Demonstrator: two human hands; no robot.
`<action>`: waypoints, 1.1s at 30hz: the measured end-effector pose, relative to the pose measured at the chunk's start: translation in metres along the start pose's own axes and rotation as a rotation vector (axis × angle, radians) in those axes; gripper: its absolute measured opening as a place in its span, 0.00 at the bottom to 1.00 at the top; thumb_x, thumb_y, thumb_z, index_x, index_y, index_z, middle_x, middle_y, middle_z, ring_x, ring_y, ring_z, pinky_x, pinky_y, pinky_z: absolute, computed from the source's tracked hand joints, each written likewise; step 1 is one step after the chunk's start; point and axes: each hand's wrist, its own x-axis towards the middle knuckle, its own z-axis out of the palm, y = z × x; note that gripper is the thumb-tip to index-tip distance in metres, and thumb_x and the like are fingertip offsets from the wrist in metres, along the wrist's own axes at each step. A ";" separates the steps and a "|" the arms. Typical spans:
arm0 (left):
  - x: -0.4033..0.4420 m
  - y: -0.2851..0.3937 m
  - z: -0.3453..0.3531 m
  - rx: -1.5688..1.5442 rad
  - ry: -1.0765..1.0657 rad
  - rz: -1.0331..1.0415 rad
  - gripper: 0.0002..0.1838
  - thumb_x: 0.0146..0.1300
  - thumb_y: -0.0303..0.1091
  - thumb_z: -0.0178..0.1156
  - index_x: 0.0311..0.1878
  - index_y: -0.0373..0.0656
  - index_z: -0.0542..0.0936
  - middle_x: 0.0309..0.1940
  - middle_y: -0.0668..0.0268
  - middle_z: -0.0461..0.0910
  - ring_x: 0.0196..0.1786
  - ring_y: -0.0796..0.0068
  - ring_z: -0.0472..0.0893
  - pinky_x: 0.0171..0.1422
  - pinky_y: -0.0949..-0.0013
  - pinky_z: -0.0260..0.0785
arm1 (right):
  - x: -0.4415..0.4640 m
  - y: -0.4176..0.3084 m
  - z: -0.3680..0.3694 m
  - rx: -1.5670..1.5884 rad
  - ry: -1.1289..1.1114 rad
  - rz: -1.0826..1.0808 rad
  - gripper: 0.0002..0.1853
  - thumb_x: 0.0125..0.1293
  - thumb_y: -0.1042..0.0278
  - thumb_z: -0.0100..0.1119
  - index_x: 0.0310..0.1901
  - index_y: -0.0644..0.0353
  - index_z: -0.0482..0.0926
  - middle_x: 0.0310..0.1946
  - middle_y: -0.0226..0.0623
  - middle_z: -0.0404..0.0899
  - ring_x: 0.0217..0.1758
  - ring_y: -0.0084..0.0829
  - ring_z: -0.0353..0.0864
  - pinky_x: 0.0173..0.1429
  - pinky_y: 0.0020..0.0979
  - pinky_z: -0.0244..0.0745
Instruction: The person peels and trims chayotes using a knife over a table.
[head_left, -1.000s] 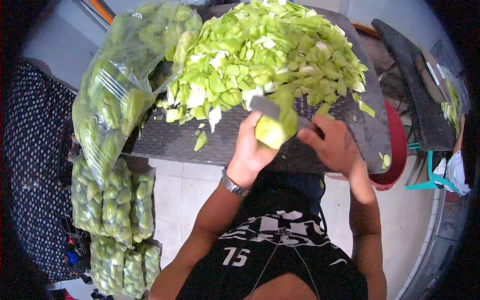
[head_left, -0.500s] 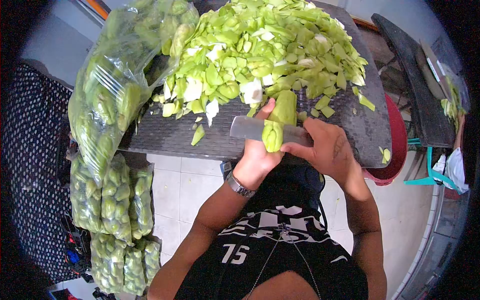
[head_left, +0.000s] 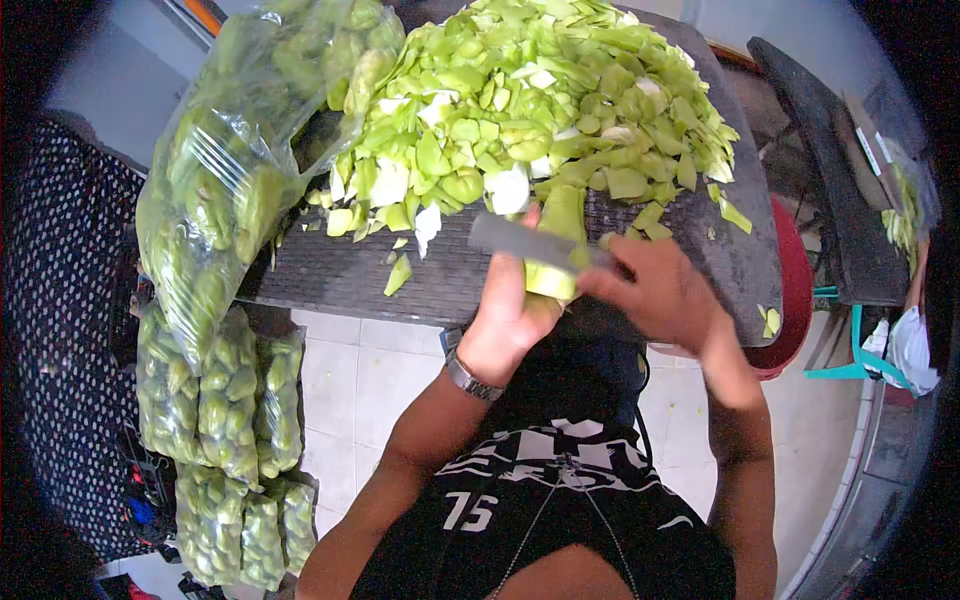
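A light green chayote point(head_left: 549, 281) is gripped in my left hand point(head_left: 512, 312), its long side pointing away from me over the table's near edge. My right hand point(head_left: 665, 295) is closed round the handle of a broad-bladed knife point(head_left: 515, 240); motion blurs both. The blade lies slantwise across the chayote, its tip to the left beyond my left thumb. Just past the hands rises a large heap of green chayote peelings point(head_left: 560, 110) with some whitish pieces in it. Fingers partly hide the handle.
The dark woven-look table point(head_left: 400, 275) carries the heap. A clear plastic bag of whole chayotes point(head_left: 215, 190) hangs over its left edge. Several filled bags point(head_left: 225, 400) stand on the tiled floor below. A red tub point(head_left: 793, 290) and a teal stool point(head_left: 857, 345) are at the right.
The knife has turned from nearly level to a slant, with its tip higher. My right hand has moved slightly and now blurs. The left hand still holds the chayote.
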 end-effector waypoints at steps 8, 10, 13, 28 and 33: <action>-0.008 0.001 0.001 0.166 -0.002 0.033 0.25 0.77 0.53 0.53 0.63 0.41 0.77 0.52 0.59 0.85 0.48 0.63 0.85 0.51 0.58 0.81 | 0.001 -0.001 0.009 -0.110 0.096 0.088 0.35 0.68 0.29 0.58 0.32 0.63 0.77 0.24 0.50 0.79 0.33 0.56 0.84 0.38 0.53 0.76; -0.022 0.007 0.014 0.293 -0.023 -0.025 0.25 0.77 0.55 0.53 0.57 0.42 0.79 0.44 0.62 0.84 0.40 0.68 0.86 0.37 0.61 0.82 | 0.009 0.023 0.000 -0.097 0.132 0.222 0.36 0.69 0.29 0.57 0.32 0.64 0.77 0.23 0.50 0.79 0.32 0.55 0.83 0.38 0.53 0.76; -0.039 0.009 0.030 0.296 -0.021 -0.041 0.27 0.78 0.55 0.50 0.64 0.41 0.75 0.47 0.59 0.84 0.39 0.64 0.86 0.36 0.61 0.80 | 0.019 0.083 -0.006 0.321 -0.004 0.395 0.32 0.73 0.38 0.58 0.28 0.66 0.74 0.24 0.53 0.75 0.30 0.56 0.76 0.37 0.48 0.71; -0.029 0.009 0.018 0.382 0.055 0.030 0.21 0.76 0.51 0.56 0.59 0.44 0.78 0.41 0.63 0.83 0.39 0.67 0.85 0.42 0.59 0.81 | 0.011 0.041 0.003 0.072 0.076 0.128 0.33 0.68 0.29 0.57 0.29 0.57 0.72 0.19 0.41 0.71 0.23 0.45 0.78 0.29 0.44 0.73; -0.031 0.014 0.027 0.321 0.043 -0.003 0.22 0.76 0.53 0.53 0.58 0.46 0.78 0.39 0.63 0.84 0.36 0.67 0.85 0.39 0.59 0.81 | 0.021 0.082 -0.013 1.451 -0.451 0.751 0.35 0.70 0.21 0.46 0.24 0.48 0.65 0.16 0.24 0.61 0.12 0.22 0.62 0.16 0.31 0.56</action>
